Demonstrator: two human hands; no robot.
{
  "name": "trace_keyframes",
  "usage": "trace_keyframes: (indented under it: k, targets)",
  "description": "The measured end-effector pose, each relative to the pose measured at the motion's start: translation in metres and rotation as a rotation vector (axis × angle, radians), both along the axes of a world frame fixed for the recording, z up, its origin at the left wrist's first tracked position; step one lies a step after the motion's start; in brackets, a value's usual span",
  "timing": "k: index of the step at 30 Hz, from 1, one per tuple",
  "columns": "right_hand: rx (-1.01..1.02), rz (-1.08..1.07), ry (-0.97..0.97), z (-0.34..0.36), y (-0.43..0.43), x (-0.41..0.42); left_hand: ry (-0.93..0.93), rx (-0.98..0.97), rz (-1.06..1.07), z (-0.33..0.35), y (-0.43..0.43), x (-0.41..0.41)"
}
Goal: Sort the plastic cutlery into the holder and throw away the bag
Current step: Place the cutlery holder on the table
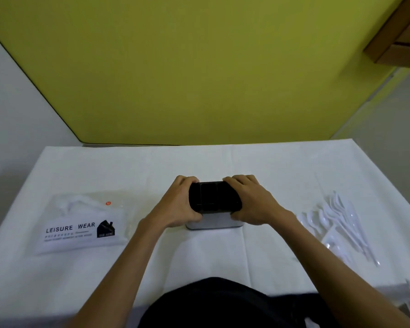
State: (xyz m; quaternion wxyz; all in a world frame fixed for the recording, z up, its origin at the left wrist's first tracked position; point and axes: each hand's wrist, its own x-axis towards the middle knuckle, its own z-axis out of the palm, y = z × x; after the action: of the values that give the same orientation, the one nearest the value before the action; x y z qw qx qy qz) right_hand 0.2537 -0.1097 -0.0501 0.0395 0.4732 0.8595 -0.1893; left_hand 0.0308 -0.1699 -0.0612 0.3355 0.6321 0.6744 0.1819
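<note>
Item 1, bottom centre of the frame: a dark garment [223, 304] on the person's body, nearest the camera, with both bare forearms reaching away from it toward the middle of the frame.

Item 2, surface: a table [199, 252] under a white creased cloth, filling the lower half of the frame.

Item 3, centre of the frame: a holder [214, 204], black inside with a pale grey outer wall, standing upright on the cloth. Its opening faces up and shows dividers splitting it into compartments. Its long axis runs left to right across the frame.

Item 4: the left hand [178, 207], fingers wrapped around the holder's left end, thumb at the near wall.

Item 5: the right hand [251, 204], fingers curled over the holder's right end, thumb at the near wall. Both hands grasp the holder together.

Item 6, right of the frame: a loose pile of white plastic cutlery [341, 223], well apart from the holder. Long axes run diagonally, from upper left to lower right; handles toward the lower right.

Item 7, left of the frame: a flat clear bag [81, 223] printed "LEISURE WEAR", with a black house mark and a small orange dot. It lies well apart from the holder, print reading left to right.

Item 8, upper half of the frame: a yellow-green wall [199, 67].

Item 9, upper right corner: a wooden shelf [402, 36].
</note>
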Motion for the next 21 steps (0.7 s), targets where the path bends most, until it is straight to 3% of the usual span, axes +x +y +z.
trace_keyframes:
  k: [18,21]
  targets:
    - [0.011,-0.041,0.164,-0.009,-0.017,0.009,0.066,-0.099,-0.004,0.011,-0.016,0.014]
    - [-0.008,-0.055,0.177,-0.011,-0.02,0.012,0.215,-0.126,-0.03,0.009,-0.016,0.022]
